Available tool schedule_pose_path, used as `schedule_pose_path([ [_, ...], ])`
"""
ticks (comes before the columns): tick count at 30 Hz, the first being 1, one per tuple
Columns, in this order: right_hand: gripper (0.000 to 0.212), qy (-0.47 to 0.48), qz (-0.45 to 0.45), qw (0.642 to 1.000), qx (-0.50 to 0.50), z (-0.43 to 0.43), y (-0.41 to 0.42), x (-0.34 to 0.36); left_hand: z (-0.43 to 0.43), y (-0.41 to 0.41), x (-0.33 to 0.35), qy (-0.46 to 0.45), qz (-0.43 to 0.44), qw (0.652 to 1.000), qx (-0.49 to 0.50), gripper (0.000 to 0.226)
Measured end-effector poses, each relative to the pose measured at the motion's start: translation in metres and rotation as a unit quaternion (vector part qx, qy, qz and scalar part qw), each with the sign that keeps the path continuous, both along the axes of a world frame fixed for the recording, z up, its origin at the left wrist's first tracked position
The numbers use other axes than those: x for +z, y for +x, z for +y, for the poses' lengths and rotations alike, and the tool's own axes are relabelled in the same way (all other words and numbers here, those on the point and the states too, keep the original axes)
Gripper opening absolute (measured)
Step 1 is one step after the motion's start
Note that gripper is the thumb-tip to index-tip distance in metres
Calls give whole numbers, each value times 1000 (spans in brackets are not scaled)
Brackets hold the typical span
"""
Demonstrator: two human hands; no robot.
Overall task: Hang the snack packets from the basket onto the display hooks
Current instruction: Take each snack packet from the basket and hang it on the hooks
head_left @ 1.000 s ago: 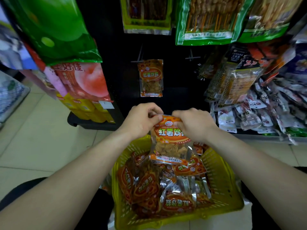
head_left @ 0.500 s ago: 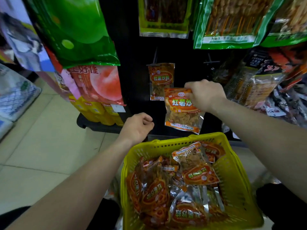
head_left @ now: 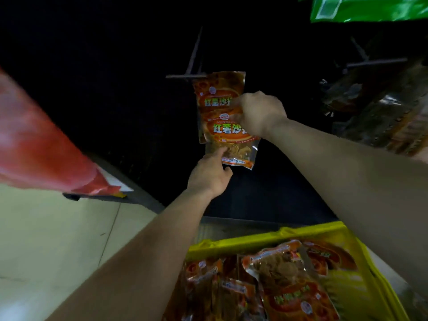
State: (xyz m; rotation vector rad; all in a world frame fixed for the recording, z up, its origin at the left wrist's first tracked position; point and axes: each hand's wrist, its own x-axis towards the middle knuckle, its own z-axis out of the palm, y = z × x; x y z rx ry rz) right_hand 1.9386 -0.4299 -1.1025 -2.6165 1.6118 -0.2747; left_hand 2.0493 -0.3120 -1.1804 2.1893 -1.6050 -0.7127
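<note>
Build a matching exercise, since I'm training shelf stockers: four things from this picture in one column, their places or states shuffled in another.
1 yellow plastic basket
2 left hand
3 right hand
4 green foil packet

a grips the top of the raised orange snack packet
b pinches that packet's lower end
c contains loose packets
d shows at top right

Pairs: 1-c, 2-b, 3-a, 4-d

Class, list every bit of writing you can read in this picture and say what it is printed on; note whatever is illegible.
"红薯沙": held snack packet, last character hidden by the right hand.
"红薯沙": hung snack packet behind it, likewise cut off.
Small print on both, and labels on the loose packets in the yellow basket: too blurred to read.
</note>
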Motion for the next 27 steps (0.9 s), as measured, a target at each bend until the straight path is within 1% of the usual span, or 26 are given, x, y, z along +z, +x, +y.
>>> schedule_pose_path([
  [5,25,0,-14,1000,27,-34,26,-13,-39,11,-21,-5,-25,999,21,63],
  [9,24,22,-20,999,23,-48,34,-27,-55,13,-34,7,-29,999,15,67],
  [10,27,18,-23,999,15,-49,32,-30,-58,13,-36,13,-26,1000,11,68],
  [11,34,7,-28,1000,10,-49,29,-32,-62,14,-39,18,-18,1000,8,70],
  [13,59,-14,-46,999,1,-46,16,-38,-71,15,-42,26,1,1000,10,72],
  [15,76,-26,-70,997,-17,-40,0,-47,-78,16,-45,28,14,999,19,70],
  [17,87,-24,-74,997,-29,-32,-17,-58,-82,15,-47,23,18,999,21,65],
  [19,93,-13,-61,997,-41,-24,-31,-67,-81,15,-47,22,12,1000,11,66],
  [21,93,13,-40,997,-67,-18,-39,-75,-78,17,-47,39,-7,999,1,73],
  [23,82,66,-24,994,-82,-12,-41,-82,-75,21,-48,62,-9,998,8,80],
  [25,67,144,-13,987,-67,-7,-37,-89,-74,25,-48,77,4,997,20,85],
  [27,57,206,-15,978,-35,-2,-30,-96,-74,28,-48,74,23,997,24,86],
])
